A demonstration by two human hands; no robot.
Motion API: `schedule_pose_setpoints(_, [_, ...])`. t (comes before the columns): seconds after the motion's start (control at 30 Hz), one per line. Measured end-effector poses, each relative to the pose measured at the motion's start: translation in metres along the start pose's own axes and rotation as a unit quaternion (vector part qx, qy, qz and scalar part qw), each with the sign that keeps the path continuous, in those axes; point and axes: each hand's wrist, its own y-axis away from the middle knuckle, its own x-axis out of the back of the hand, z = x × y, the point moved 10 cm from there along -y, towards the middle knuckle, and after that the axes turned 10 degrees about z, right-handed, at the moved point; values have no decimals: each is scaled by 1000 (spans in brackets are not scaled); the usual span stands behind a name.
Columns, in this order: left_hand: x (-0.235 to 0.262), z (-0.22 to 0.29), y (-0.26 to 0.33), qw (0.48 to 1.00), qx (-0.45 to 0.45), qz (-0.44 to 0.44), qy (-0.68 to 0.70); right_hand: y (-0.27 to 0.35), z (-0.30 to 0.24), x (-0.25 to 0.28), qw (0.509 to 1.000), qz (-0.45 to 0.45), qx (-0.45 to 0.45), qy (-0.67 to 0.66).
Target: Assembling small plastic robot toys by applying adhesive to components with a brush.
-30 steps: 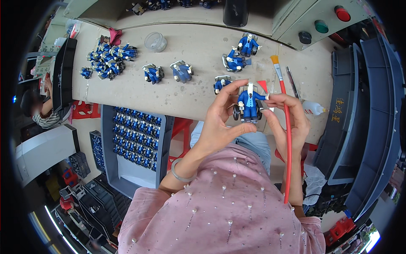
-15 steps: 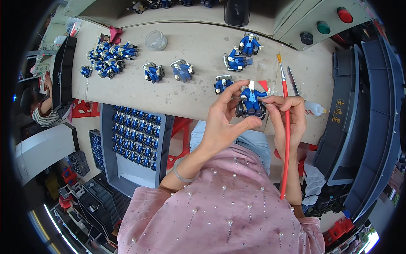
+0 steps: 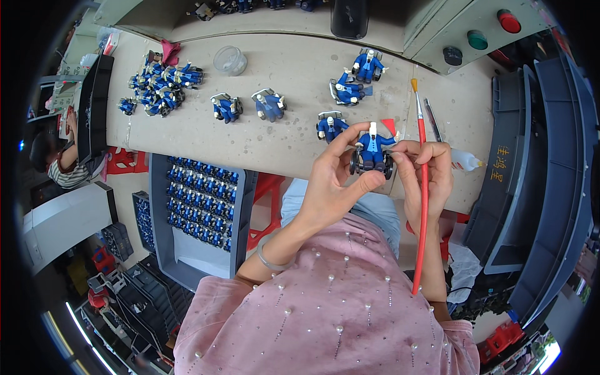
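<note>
Over the table's near edge, my left hand point(image 3: 337, 187) is closed around a toy figure point(image 3: 374, 149) with a blue suit, white head and black wheels at its sides. The figure faces up, its arms spread. My right hand point(image 3: 428, 178) grips a red-handled paintbrush point(image 3: 424, 212), bristles pointing away from me, while its thumb and forefinger meet the figure's outstretched hand. Just beyond lies another such blue figure point(image 3: 331, 127). Farther off are two more, a seated figure point(image 3: 369, 65) and a tilted one point(image 3: 347, 89). A small red piece point(image 3: 389, 126) lies behind the held figure.
A pile of blue figures point(image 3: 161, 84) and a clear round tub point(image 3: 230, 60) are at the table's left. A grey crate point(image 3: 244, 215) holds rows of figures. Right of the brush are a thin dark tool point(image 3: 432, 119) and a white bottle point(image 3: 465, 160). Another person point(image 3: 62, 159) sits far left.
The held figure has shifted slightly down and tipped a little in my left hand. My right hand and the brush have barely moved.
</note>
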Motion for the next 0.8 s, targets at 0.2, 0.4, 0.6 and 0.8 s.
schedule_pose_setpoints(0.2, [0,2,-1,1000,-8,0,-3,0,1,-1,1000,-3,-4,-6])
schedule_pose_setpoints(0.4, [2,9,-3,999,-37,-2,-27,-1,4,-5,998,-16,-31,-52])
schedule_pose_setpoints(0.6, [1,18,-4,996,-89,-3,-18,-3,7,-4,997,-5,-42,-60])
schedule_pose_setpoints(0.8, [4,18,-4,996,-89,5,-17,-5,11,0,994,-3,-68,-84])
